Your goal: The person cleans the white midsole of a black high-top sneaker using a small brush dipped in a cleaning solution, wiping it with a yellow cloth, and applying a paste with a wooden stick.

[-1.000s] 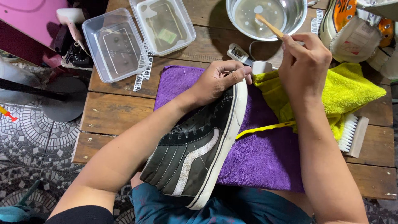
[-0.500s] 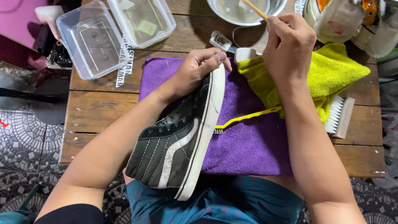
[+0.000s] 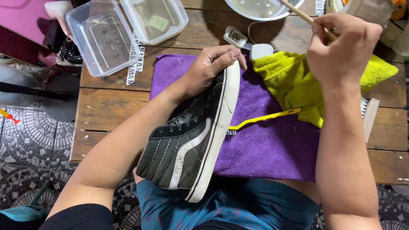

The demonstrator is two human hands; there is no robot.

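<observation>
**Shoe braced, brush at the bowl**

The left hand gripped the toe of the black high-top shoe, fingers curled over it, tilting the white sole edge upward on the purple cloth near the bench's front edge, heel resting on the lap. The right hand pinched a wooden-handled brush, reaching to the metal bowl at the far edge.

Black high-top sneaker tilted on purple towel, wooden-handled brush raised.
</observation>
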